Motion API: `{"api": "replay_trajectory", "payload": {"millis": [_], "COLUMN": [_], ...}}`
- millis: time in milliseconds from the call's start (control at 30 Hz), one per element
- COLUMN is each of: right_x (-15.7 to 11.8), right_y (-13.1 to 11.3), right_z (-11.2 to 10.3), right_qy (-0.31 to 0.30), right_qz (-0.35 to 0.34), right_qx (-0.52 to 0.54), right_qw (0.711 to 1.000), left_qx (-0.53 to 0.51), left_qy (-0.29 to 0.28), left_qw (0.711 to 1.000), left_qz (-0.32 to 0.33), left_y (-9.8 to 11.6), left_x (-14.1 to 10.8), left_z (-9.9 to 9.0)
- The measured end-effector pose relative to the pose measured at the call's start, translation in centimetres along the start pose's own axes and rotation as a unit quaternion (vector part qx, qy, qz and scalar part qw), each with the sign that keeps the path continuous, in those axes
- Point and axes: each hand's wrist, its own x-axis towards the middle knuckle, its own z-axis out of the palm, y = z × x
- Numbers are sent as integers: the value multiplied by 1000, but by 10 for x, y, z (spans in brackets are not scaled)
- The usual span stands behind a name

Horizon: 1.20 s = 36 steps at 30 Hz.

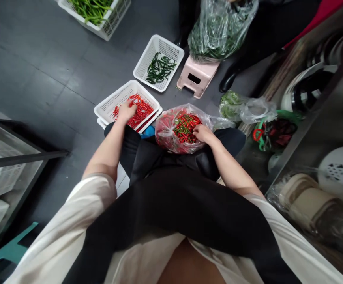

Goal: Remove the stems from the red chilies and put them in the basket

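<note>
My left hand (126, 112) is over a white perforated basket (107, 107), its fingers slightly apart and touching the loose red chilies (143, 112) there. No chili shows clearly in its grip. In front of my lap a clear plastic bag (165, 132) lies open, full of red chilies with green stems (186, 127). At the bag's right side my right hand (203, 133) has its fingers curled on the chilies, with the fingertips partly hidden among them. A second white basket rim shows under the first basket.
Beyond stands a white basket (144, 65) of dark green chilies (160, 69). A pink stool (199, 75) bears a big bag of greens (215, 39), near another person's dark shoe (229, 78). Red-handled scissors (258, 135) and shelving are at right. A green-pepper basket (109, 25) sits at top left.
</note>
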Motion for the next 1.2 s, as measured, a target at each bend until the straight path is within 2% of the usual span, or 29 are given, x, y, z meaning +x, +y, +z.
{"api": "replay_trajectory", "payload": {"millis": [67, 167, 233, 300, 400, 533, 633, 700, 800, 900, 967, 1033, 1100, 1200], "right_x": [10, 33, 50, 65, 77, 70, 53, 38, 14, -6, -15, -19, -19, -18], "right_y": [3, 0, -2, -2, 4, 17, 22, 21, 15, 8, 3, -3, -8, -16], "right_z": [-1, 1, 5, 10, 19, 25, 26, 26, 22, 19, 18, 17, 17, 17], "right_qy": [21, 22, 15, 29, 35, 27, 72, 119, 149, 85, 31, 4, 2, 23], "right_qz": [36, 74, 93, 101, 95, 53, 29, 18, -15, -45, -50, -45, -33, -22], "right_qx": [-4, -10, -11, -14, -19, 33, 94, 135, 281, 485, 581, 640, 668, 668], "right_qw": [999, 997, 996, 994, 995, 998, 993, 984, 948, 869, 812, 767, 743, 743], "left_qx": [99, 159, 149, 114, 56, -16, -98, -174, -286, -342, -345, -344, -347, -362], "left_qy": [-24, -69, -46, -4, 35, 35, 11, -39, -149, -226, -270, -306, -326, -322], "left_qw": [994, 977, 980, 989, 997, 999, 994, 982, 944, 910, 898, 888, 879, 874], "left_qz": [-49, -125, -126, -94, -41, 13, 42, 58, 75, 66, 38, 15, 15, 28], "left_y": [-26, -51, -56, -56, -48, -27, 3, 30, 68, 93, 100, 101, 100, 97], "left_x": [19, 29, 26, 20, 6, -23, -55, -77, -102, -115, -118, -121, -123, -127], "left_z": [-15, -28, -28, -22, -8, 14, 32, 45, 70, 97, 113, 122, 125, 124]}}
